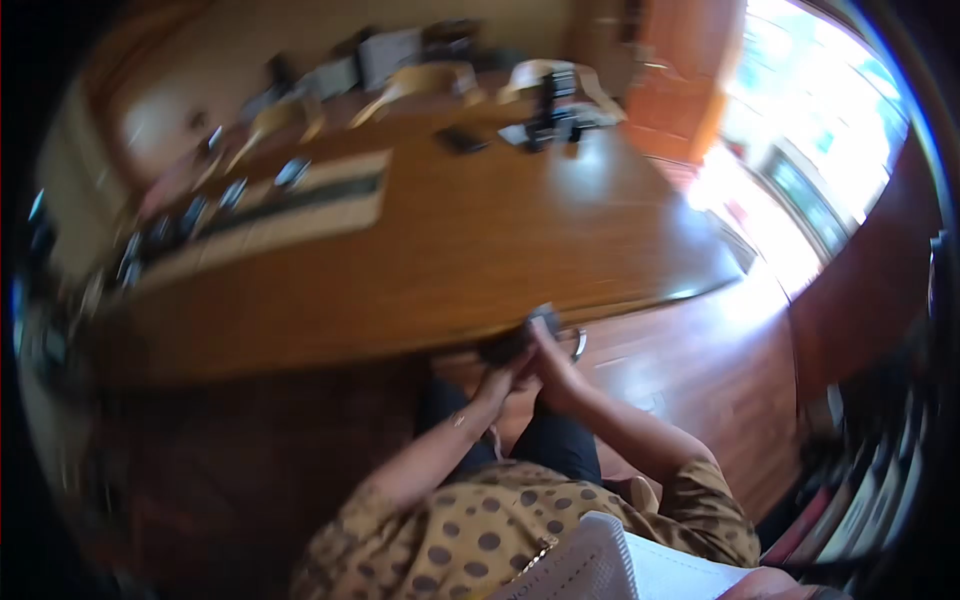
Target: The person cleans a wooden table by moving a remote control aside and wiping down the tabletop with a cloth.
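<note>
Both hands are close together in front of the lap, just off the near edge of the wooden table [400,285]. Between them is a dark object [543,316], too blurred to name; a thin pale loop [580,345] shows at its right. My right hand [551,368] is closed against the object, its fingers pointing up along it. My left hand [507,378] meets it from the left and looks closed on the object's lower part, its fingers mostly hidden.
On the table lie a beige runner [300,215] with several small shiny items, a dark flat item [462,139] and a black upright item [550,105]. Chairs [420,85] line the far side. An orange-brown door [685,75] stands by a bright opening. Books or folders [850,500] are at lower right.
</note>
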{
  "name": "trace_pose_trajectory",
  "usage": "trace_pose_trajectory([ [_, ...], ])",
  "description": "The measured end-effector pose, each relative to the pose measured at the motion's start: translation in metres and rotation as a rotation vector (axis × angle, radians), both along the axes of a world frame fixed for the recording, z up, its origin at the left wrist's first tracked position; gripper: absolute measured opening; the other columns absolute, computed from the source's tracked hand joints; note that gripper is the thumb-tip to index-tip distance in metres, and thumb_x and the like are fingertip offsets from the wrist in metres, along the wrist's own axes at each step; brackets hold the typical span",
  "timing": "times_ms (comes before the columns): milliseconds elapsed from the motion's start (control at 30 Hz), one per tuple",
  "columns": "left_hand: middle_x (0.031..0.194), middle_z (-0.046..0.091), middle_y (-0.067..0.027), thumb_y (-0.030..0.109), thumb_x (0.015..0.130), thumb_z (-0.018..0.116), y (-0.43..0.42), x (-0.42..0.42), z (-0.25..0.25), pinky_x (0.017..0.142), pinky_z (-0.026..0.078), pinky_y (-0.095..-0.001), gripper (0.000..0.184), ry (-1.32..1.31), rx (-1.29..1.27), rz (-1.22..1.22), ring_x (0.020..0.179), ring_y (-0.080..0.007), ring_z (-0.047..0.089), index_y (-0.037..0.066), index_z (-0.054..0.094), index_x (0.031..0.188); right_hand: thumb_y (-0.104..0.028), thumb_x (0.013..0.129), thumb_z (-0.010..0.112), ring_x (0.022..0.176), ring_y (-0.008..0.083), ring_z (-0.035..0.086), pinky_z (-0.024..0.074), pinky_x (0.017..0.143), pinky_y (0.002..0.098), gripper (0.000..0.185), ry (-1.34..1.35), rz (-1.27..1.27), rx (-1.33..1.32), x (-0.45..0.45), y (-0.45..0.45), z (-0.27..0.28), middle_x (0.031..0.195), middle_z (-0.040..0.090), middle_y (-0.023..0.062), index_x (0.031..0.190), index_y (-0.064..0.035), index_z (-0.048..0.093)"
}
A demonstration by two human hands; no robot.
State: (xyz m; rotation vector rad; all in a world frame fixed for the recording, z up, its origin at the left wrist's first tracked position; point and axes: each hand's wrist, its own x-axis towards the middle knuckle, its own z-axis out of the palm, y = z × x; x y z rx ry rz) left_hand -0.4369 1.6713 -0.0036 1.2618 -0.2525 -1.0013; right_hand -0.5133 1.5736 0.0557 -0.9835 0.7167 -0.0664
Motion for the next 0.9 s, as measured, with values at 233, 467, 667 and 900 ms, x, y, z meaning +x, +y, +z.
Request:
trace_pose_trajectory([
  [233,0.084,0.07,-0.0034,0.061,0.077,0.072,0.029,0.005,0.052,0.064,0.05,-0.025,0.054,0.115,-0.221,0.051,0.076,-0.013,0.068,0.009,0.067,0.092,-0.055,0.094,0.054,0.091,0.0157,0.061,0.0479,0.082,0.0298,0.058,0.058,0.514,-0.745,-0.032,-0.031,0.054,0.103,0.068,0.0059,0.117,-0.0029,0.066],
  [467,0.08,0.067,-0.001,0.059,0.074,0.076,0.113,0.033,0.048,0.066,0.052,-0.0253,0.053,0.036,-0.136,0.6,0.069,-0.0108,0.064,0.009,0.066,0.089,-0.018,0.094,0.062,0.088,0.0142,0.065,0.0495,0.081,0.0283,0.026,-0.252,0.408,-1.188,-0.031,-0.06,0.138,0.097,0.073,0.0119,0.106,0.0043,0.07],
  [667,0.098,0.069,-0.0043,0.057,0.078,0.074,0.214,0.102,0.032,0.078,0.052,-0.0297,0.063,-0.141,-0.199,1.078,0.088,-0.0119,0.065,0.002,0.066,0.106,-0.022,0.095,0.062,0.092,0.0106,0.06,0.0471,0.083,0.0259,0.029,-0.225,0.114,-1.283,0.0,-0.105,0.128,0.099,0.071,0.0084,0.11,0.0033,0.068],
  [900,0.114,0.058,-0.0067,0.036,0.081,0.08,0.253,0.129,0.06,0.096,0.043,-0.0318,0.062,-0.384,-0.208,1.379,0.104,-0.0136,0.055,0.002,0.047,0.121,-0.024,0.095,0.062,0.099,0.0158,0.062,0.0479,0.084,0.0267,0.035,-0.378,0.078,-1.42,0.031,-0.106,0.1,0.117,0.066,0.0135,0.119,0.0008,0.064],
])
